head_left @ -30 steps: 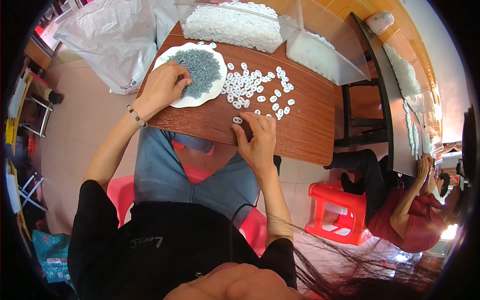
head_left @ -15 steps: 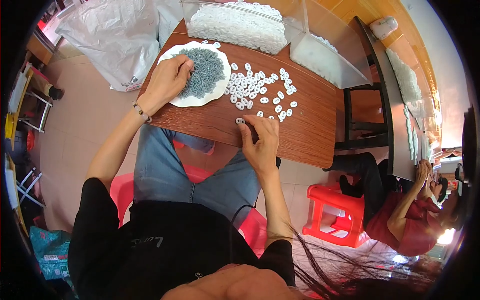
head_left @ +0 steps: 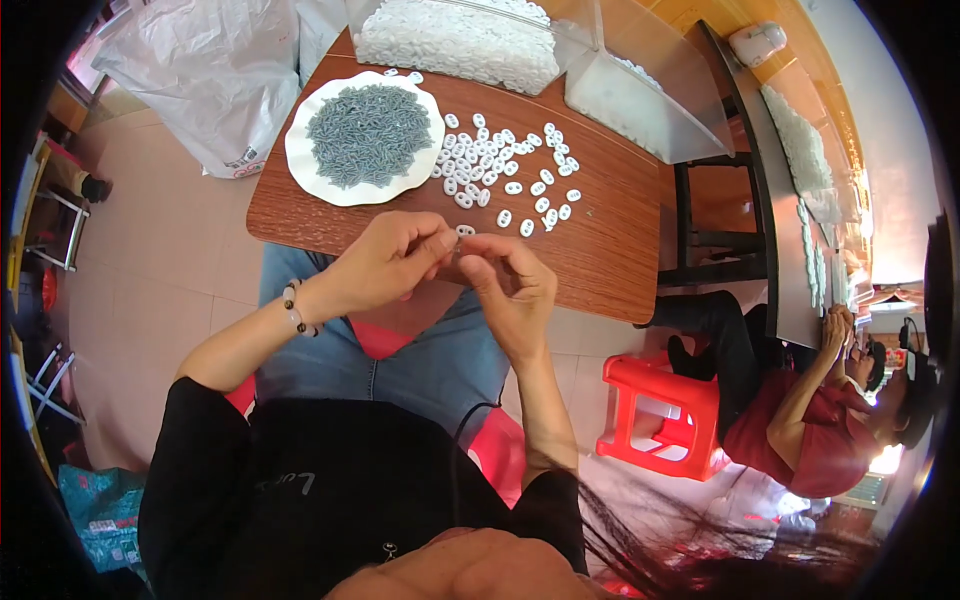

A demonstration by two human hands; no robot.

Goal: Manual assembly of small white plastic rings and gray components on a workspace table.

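Observation:
My left hand has thumb and forefinger pinched together just off the table's near edge. A small grey screw shows faintly at its tips. My right hand meets it there, thumb and forefinger closed together; what they grip is too small to make out. Right beyond the touching fingertips is a white oval two-hole piece; whether a finger touches it is unclear. Left of the middle, a white scalloped plate carries a heap of grey screws. To its right lie many loose white two-hole pieces.
Clear bins of white pieces line the far side of the brown table. A white sack stands at far left. On the right are a red stool, a dark table and a seated person in a red top.
My left hand has left the heap on the plate and come nearer and rightward to my right fingertips. My right hand has barely moved. The whole view has shifted slightly.

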